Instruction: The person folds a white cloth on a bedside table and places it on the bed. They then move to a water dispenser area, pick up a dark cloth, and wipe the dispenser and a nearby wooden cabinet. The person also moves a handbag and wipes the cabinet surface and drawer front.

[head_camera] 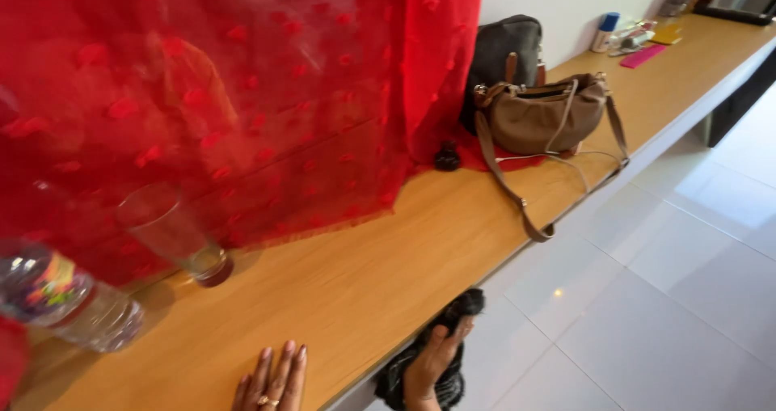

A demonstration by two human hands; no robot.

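We see a clear plastic bottle (61, 302) with a multicoloured label at the counter's near left. At the far end stand a white tube with blue cap (605, 31), a yellow packet (668, 34) and a flat pink pack (643, 56).

A crumpled black cloth (420, 370) (dark, patterned) sits gripped below the counter edge.

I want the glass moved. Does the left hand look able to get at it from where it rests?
Probably yes: the left hand lies flat on the counter, with only bare wood between it and the glass.

Sheer red cloth (242, 96), smooth wooden counter (388, 274), glossy tiles (663, 298)
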